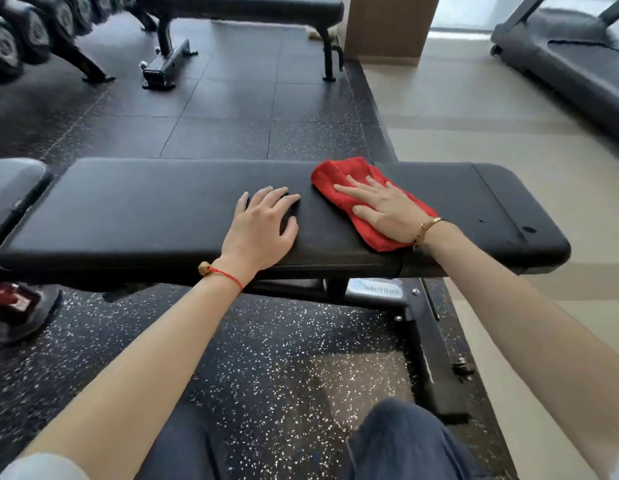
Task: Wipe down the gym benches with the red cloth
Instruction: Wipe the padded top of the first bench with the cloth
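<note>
Gym floor, dark rubber tiles; black padded bench (162, 216) across frame centre. Red cloth (339, 183) bunched flat on bench pad, at 2 o'clock from centre. Likely light, soft, limp; slides easily on smooth vinyl, best held by flat palm pressure. Right hand (387, 211) spread flat, pressing cloth, fingers toward 10 o'clock. Left hand (263, 226) spread on bare pad beside cloth, bracing. Second bench (252, 6) at 12 o'clock.

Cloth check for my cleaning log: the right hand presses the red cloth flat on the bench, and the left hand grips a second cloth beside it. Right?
Not quite. The head view shows the left hand holds no cloth; it rests bare and open on the bench. The rest stands: the right hand presses the red cloth flat on the bench.
</note>
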